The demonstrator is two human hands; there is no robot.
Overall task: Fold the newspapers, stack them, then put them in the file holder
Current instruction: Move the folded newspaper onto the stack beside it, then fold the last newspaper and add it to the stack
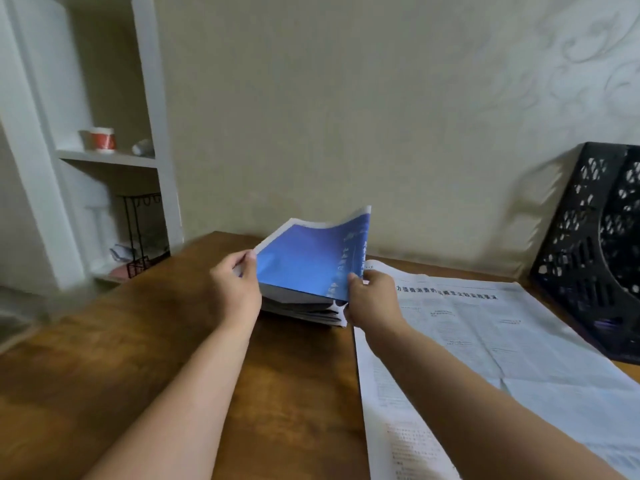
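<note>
We're in a home, a room with a desk. Patterned cream wallpaper [381, 98] rises just beyond the hands. Under them we see a brown wooden desk [104, 358]. Far left of the left hand [235, 285] stands a white shelf unit [107, 159] holding a red-banded cup [101, 139]. Right of the right hand [372, 299], a black file holder [595, 251] leans on the wall.

You are looking at a brown wooden table [145, 358] standing against a beige wall [311, 116], whose upper right is carrying a faint swirl pattern [581, 57]. At left, a white shelving unit [38, 168] is holding a red-and-white cup [102, 140] on its upper shelf and a black wire rack [138, 233] below. Soft, even light is falling across the wall.
</note>
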